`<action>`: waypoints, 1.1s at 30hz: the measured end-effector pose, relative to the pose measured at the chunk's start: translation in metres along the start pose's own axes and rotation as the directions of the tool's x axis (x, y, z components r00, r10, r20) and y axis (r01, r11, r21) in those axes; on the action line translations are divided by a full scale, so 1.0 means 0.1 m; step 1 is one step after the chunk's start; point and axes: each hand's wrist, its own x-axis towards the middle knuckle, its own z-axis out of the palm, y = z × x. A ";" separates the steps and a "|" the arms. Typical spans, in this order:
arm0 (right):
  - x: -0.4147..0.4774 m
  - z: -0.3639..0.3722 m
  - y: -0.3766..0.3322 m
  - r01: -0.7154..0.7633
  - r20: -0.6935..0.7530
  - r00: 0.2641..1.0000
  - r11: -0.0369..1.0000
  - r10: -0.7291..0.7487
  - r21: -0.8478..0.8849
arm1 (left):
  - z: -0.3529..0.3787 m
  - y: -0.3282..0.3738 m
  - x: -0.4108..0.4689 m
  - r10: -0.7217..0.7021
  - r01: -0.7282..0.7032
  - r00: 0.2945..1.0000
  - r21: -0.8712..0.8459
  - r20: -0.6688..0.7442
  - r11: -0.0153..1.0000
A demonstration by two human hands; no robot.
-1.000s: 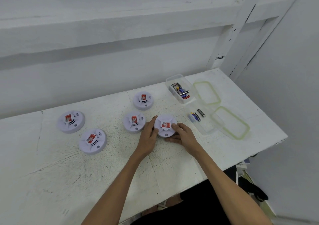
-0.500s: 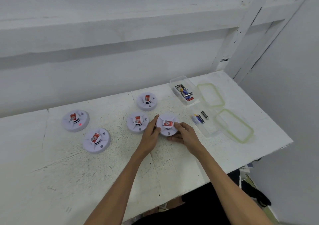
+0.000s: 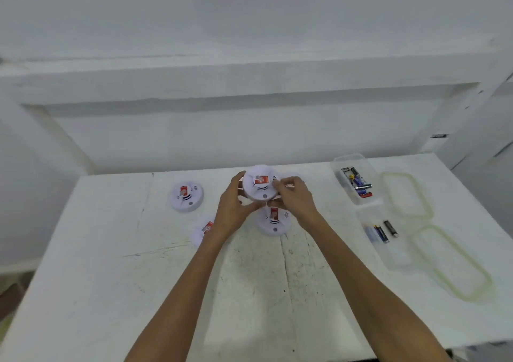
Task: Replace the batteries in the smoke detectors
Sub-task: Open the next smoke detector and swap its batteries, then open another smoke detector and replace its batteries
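1. The held smoke detector (image 3: 259, 186) is lifted clear of the desk (image 3: 83, 278), above the middle of it, face toward the camera.
2. It looks like a light, rigid plastic disc, smooth at the rim; best taken by opposite edges.
3. The left hand (image 3: 231, 214) cups its left rim in a wide grip; the right hand (image 3: 294, 197) pinches its right side, fingertips narrow.
4. Another detector (image 3: 273, 221) lies just below it, a third (image 3: 186, 196) well to the left.
5. Loose batteries (image 3: 381, 232) and an open box (image 3: 356, 178) sit right, near that edge; the near desk offers room.
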 end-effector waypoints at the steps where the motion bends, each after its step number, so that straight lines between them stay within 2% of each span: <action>1: 0.02 0.09 -0.08 0.023 0.013 1.000 0.998 -0.022 -0.052 | -0.10 -0.03 0.03 -0.006 0.007 1.000 0.025 -0.026 1.000; 4: 0.11 0.32 -0.18 0.071 0.026 0.997 0.986 -0.067 -0.150 | -0.32 -0.12 0.09 -0.032 0.041 0.996 0.094 -0.086 0.995; 6: 0.19 0.46 -0.18 0.075 0.055 0.996 0.971 -0.064 -0.226 | -0.41 -0.20 0.15 -0.069 0.088 0.993 0.199 -0.100 0.976; 9: 0.31 0.63 -0.15 0.106 0.099 0.992 0.923 -0.075 -0.369 | -0.46 -0.31 0.23 -0.162 0.182 0.983 0.393 -0.083 0.902; 12: 0.40 0.72 -0.09 0.127 0.138 0.988 0.844 -0.063 -0.520 | -0.44 -0.43 0.28 -0.200 0.208 0.977 0.527 -0.074 0.824; 16: 0.47 0.71 -0.01 0.157 0.165 0.984 0.792 -0.072 -0.590 | -0.38 -0.52 0.30 -0.220 0.206 0.973 0.666 -0.065 0.717; 21: 0.49 0.52 0.08 0.205 0.149 0.978 0.826 -0.149 -0.524 | -0.35 -0.60 0.33 -0.219 0.188 0.975 0.700 -0.046 0.689; 25: 0.48 0.27 0.14 0.216 0.025 0.973 0.862 -0.230 -0.458 | -0.32 -0.51 0.38 -0.181 0.158 0.983 0.671 -0.036 0.724; 29: 0.47 0.02 0.17 0.228 -0.026 0.963 0.860 -0.269 -0.456 | -0.24 -0.40 0.47 -0.113 0.066 0.993 0.615 0.038 0.786; 33: 0.45 -0.20 0.27 0.197 -0.164 0.942 0.878 -0.293 -0.436 | -0.05 -0.24 0.56 -0.062 -0.016 0.992 0.587 0.112 0.809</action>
